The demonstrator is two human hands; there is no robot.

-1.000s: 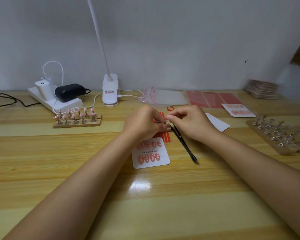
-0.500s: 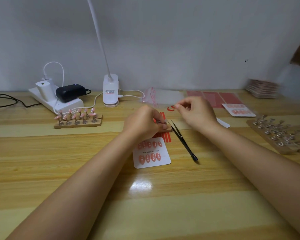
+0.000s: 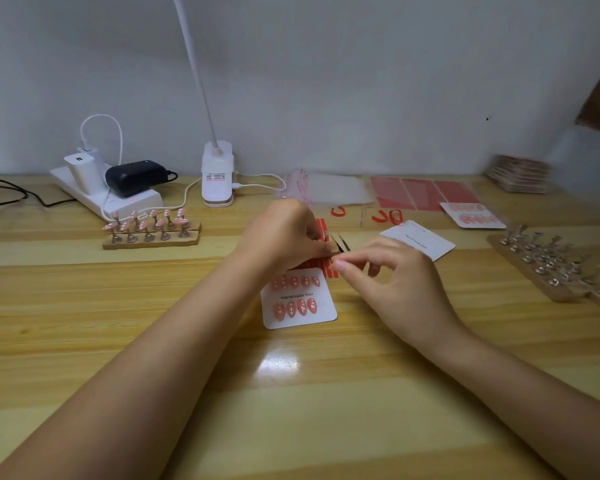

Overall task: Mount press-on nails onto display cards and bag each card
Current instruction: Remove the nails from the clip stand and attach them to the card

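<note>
Step in hand: judging by the layout, a nail is being worked off its holder for the display card (image 3: 298, 299), which lies flat on the table (image 3: 118, 341) just below both hands and already carries two rows of pink nails.
How to do it well: hold the holder steady with one hand, let the other work only at the fingertips, and lift the nail cleanly so its painted face is not smudged; set it straight in line with the rows on the card.
Left hand (image 3: 284, 233): grip curled tight, fingertips pinching a small piece at its right edge; too small to tell whether it is a holder or a nail.
Right hand (image 3: 395, 275): thumb and forefinger drawn together just right of the left fingertips; whether they pinch anything I cannot tell.
Tweezers (image 3: 342, 242): on the table between the hands, untouched as far as shows.
Waiting nails: the rack (image 3: 151, 230) stands well apart to the left.
</note>
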